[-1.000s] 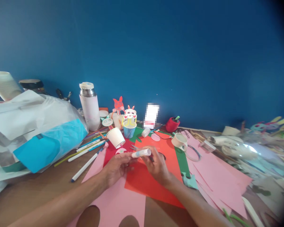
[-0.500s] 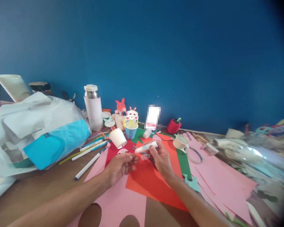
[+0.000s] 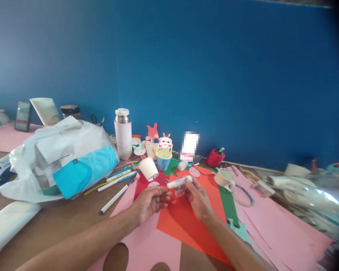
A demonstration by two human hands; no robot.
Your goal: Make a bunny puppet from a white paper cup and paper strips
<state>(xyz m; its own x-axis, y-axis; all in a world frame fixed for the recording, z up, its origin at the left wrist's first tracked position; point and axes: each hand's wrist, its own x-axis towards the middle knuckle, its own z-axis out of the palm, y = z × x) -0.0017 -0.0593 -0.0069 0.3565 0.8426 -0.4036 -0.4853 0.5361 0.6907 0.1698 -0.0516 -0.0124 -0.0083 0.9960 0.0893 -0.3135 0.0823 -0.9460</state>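
Observation:
My right hand (image 3: 199, 199) grips a white glue stick (image 3: 178, 182) with a pale label, held nearly level and pointing left. My left hand (image 3: 152, 203) is just to its left, fingers curled and thumb against them; anything between them is too small to make out. Both hands are over an orange sheet (image 3: 194, 229). Scissors lie under the glue stick, mostly hidden. Just beyond the left hand, a white paper cup (image 3: 148, 168) is tipped over. Behind it stands a blue paper cup (image 3: 164, 162) with a rabbit-face cutout (image 3: 165, 142) on it.
A plastic bag (image 3: 25, 158) with blue paper, markers (image 3: 113, 199) and a flask (image 3: 123, 135) are on the left. Pink sheets (image 3: 288, 222), a mug (image 3: 224, 179) and a tape roll (image 3: 247, 195) lie right. A red pot (image 3: 215, 158) stands near the blue wall (image 3: 214, 75).
The view has turned left, so things sit further right and a phone at the far left now shows fully. The glue stick stays in my right hand, and the left hand remains curled beside it.

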